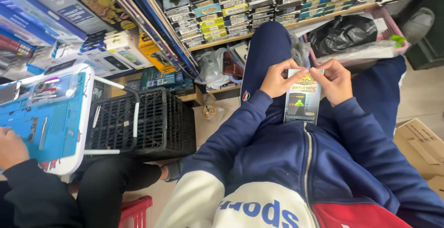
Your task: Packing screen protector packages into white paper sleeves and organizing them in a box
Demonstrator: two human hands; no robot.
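Above the lap, both hands' grip (305,81) on a flat packet (303,99).

Top edge of flat packet (303,99) covered by fingertips of left hand (277,80) and right hand (336,82); what is pinched there cannot be told. Packet's small print too fine to be made out. Co-worker's hand (11,147) cut off by left picture edge; body hidden below frame. Blue work mat (46,121) cut at left edge. Cardboard box (423,147) cut at right edge. Contents of black bag (342,33) hidden. Stacked shelf boxes (259,6) too small to be identified.
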